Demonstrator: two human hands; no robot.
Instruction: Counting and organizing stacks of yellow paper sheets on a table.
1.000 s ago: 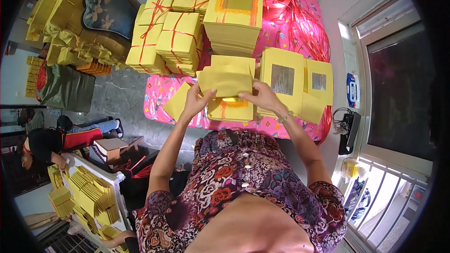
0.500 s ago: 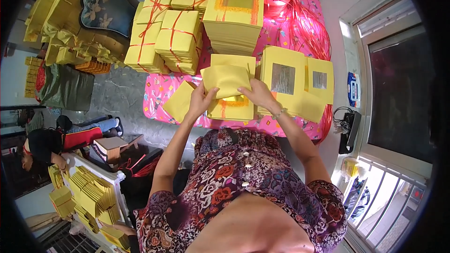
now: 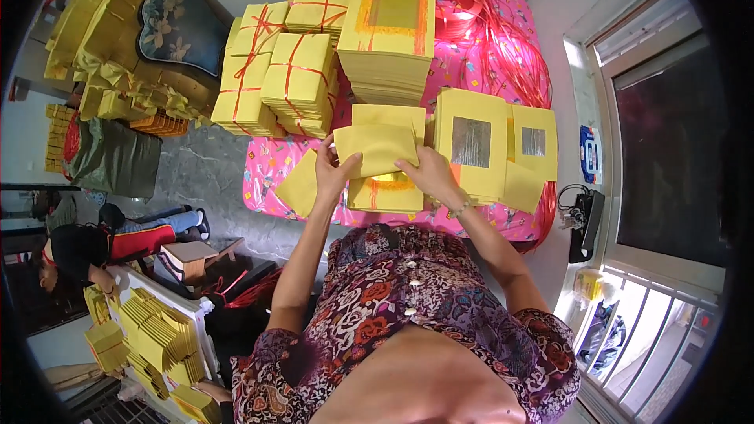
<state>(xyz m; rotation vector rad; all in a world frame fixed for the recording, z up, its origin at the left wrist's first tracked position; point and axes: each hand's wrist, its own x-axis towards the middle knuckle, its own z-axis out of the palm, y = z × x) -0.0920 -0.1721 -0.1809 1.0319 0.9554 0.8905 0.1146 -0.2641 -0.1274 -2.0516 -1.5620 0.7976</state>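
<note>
My left hand [image 3: 334, 173] and my right hand [image 3: 430, 173] grip a folded yellow paper sheet [image 3: 375, 148] between them, thumbs on its near side. Beneath it lies a yellow sheet with an orange-bordered gold patch [image 3: 385, 198], mostly covered by the folded one. A loose yellow sheet [image 3: 298, 186] rests by my left hand. To the right of my right hand stands a stack of yellow sheets with silver squares [image 3: 473, 141], with another such stack [image 3: 534, 141] beside it.
A tall stack of gold-patched sheets [image 3: 385, 47] and bundles tied with red ribbon [image 3: 297, 71] stand farther back on the pink cloth [image 3: 267, 169]. Red ribbon strands [image 3: 499, 39] trail behind on the right. At lower left, a person [image 3: 78, 247] is beside a table of folded yellow paper [image 3: 161, 330].
The paper between my hands looks flatter and squarer, and its right end has come down. My left fingers have shifted to its left edge. The whole view has tilted slightly.
</note>
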